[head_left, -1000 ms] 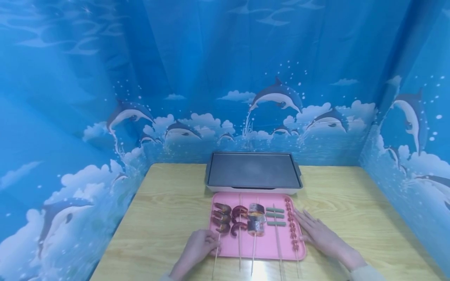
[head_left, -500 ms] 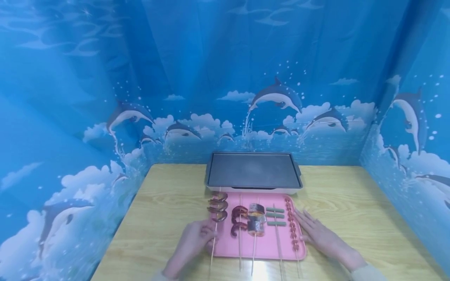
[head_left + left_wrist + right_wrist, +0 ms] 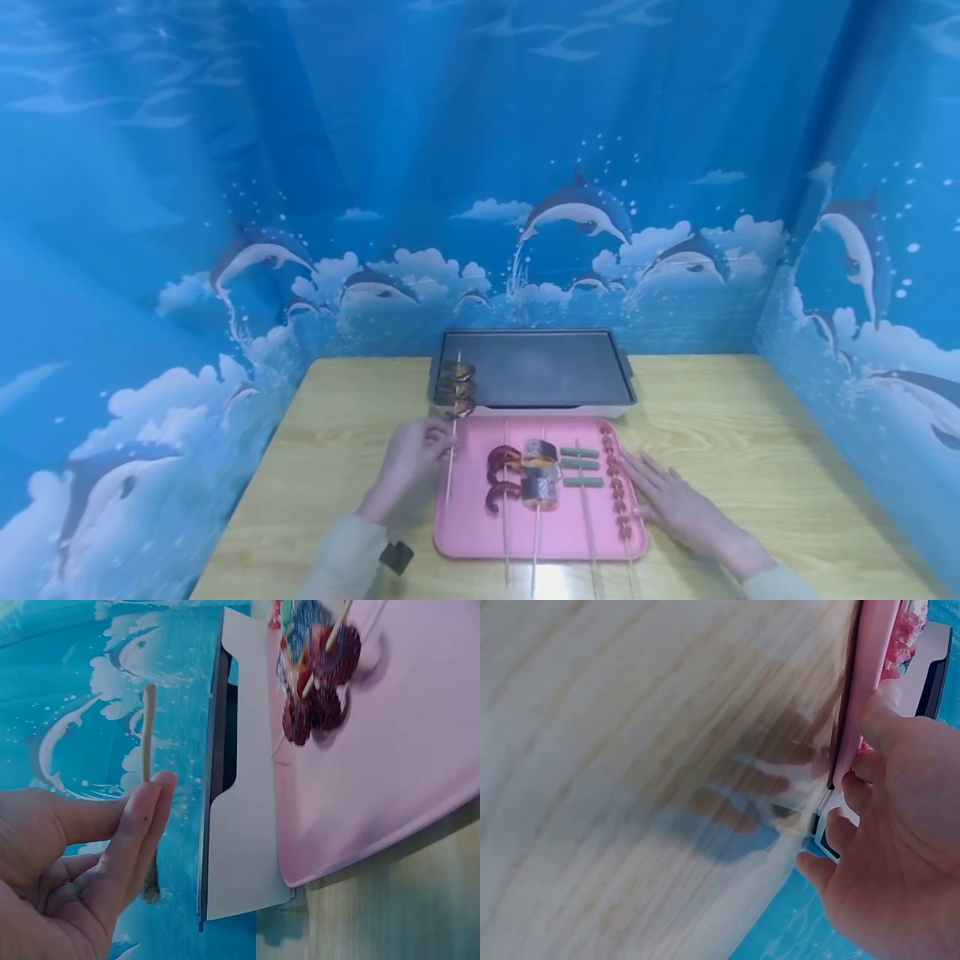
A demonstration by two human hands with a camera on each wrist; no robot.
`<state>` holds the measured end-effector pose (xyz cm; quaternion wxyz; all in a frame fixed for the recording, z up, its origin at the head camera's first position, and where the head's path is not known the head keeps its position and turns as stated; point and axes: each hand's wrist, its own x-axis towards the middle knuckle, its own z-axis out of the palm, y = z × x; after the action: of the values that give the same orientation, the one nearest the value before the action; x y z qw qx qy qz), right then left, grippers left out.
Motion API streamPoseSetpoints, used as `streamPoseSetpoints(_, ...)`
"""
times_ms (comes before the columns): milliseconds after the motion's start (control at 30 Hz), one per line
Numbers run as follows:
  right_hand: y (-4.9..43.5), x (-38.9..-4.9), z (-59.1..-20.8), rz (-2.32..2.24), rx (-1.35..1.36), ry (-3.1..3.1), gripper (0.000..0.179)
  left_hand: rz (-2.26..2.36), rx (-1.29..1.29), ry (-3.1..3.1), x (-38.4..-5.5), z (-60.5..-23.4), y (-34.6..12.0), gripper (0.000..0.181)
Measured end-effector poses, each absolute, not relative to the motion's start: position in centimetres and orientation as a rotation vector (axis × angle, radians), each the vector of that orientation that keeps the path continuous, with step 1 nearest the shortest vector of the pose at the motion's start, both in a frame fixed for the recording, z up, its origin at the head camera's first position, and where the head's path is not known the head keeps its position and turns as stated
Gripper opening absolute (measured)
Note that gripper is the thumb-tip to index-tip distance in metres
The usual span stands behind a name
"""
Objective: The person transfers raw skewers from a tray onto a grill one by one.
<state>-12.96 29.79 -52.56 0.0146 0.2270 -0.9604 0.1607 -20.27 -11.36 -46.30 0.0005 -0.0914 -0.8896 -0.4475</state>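
Note:
My left hand (image 3: 411, 457) pinches the wooden stick of a skewer (image 3: 456, 390) with several dark brown, curved, shrimp-like pieces. These pieces overlap the left front of the black griddle (image 3: 543, 367) in the head view. Close up in the left wrist view, the stick (image 3: 148, 735) stands between thumb and fingertips; the fingers hide most of the food. My right hand (image 3: 678, 504) rests with extended fingers at the right edge of the pink tray (image 3: 468, 533). In the right wrist view its thumb (image 3: 883, 712) lies along the tray's rim.
Still on the tray lie skewers of dark red curled pieces (image 3: 503, 479), silvery fish chunks (image 3: 540, 487), green sticks (image 3: 582, 482) and small red pieces (image 3: 618, 492). The griddle stands directly behind the tray on the wooden table (image 3: 360, 400). A blue dolphin curtain (image 3: 420, 167) surrounds the table.
My left hand has lifted the brown skewer from the tray's left side and carried it forward to the griddle. The right hand has stayed at the tray's edge. The head view has shifted slightly.

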Motion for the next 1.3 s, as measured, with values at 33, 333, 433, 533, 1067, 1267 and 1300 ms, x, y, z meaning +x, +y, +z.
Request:
streamPoseSetpoints(33,29.8,-12.9,-52.6,0.505,0.708,-2.988,0.064,-1.355,-0.287,-2.795,-20.8,-46.3,-11.2,0.008)
streamPoseSetpoints(333,29.9,-13.1,-53.4,0.476,0.740,-2.940,0.062,-1.235,-0.185,-2.823,-24.9,-46.7,-10.1,0.011)
streamPoseSetpoints(433,29.7,-13.1,-53.2,0.476,0.730,-2.946,0.063,-1.212,-0.165,-2.826,-25.6,-47.0,-9.9,0.011)
streamPoseSetpoints(533,29.5,-13.0,-52.9,0.491,0.704,-2.993,0.065,-1.202,-0.146,-2.838,-26.1,-47.2,-9.7,0.011)
streamPoseSetpoints(1067,29.4,-12.9,-53.0,0.523,0.662,-2.999,0.063,-1.249,-0.066,-2.833,-26.4,-47.7,-9.6,0.019)
streamPoseSetpoints(1267,29.4,-13.0,-53.2,0.521,0.648,-3.014,0.062,-1.214,-0.055,-2.792,-25.3,-46.7,-10.0,0.021)
streamPoseSetpoints(1300,29.5,-13.0,-53.2,0.523,0.647,-3.016,0.062,-1.195,-0.068,-2.778,-25.0,-46.5,-10.1,0.021)
